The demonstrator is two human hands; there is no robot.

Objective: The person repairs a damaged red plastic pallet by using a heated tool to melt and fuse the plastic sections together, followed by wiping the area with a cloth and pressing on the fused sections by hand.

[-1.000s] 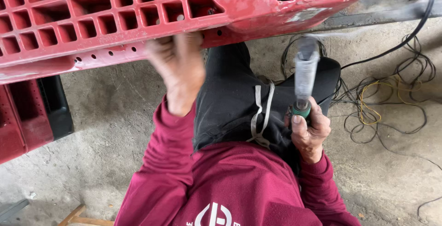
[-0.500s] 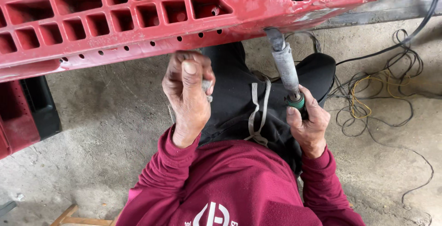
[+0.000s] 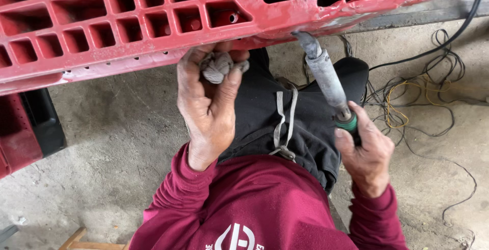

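A rough grey concrete floor (image 3: 117, 143) is seen, stained and dusty, lit by soft daylight. Tangled black and yellow wires (image 3: 423, 97) are spread over it at the right. A wooden frame (image 3: 76, 240) is glimpsed at the bottom edge.

Pallet (image 3: 127, 21) red plastic (scuffed); floor (image 3: 112, 128) rough concrete.
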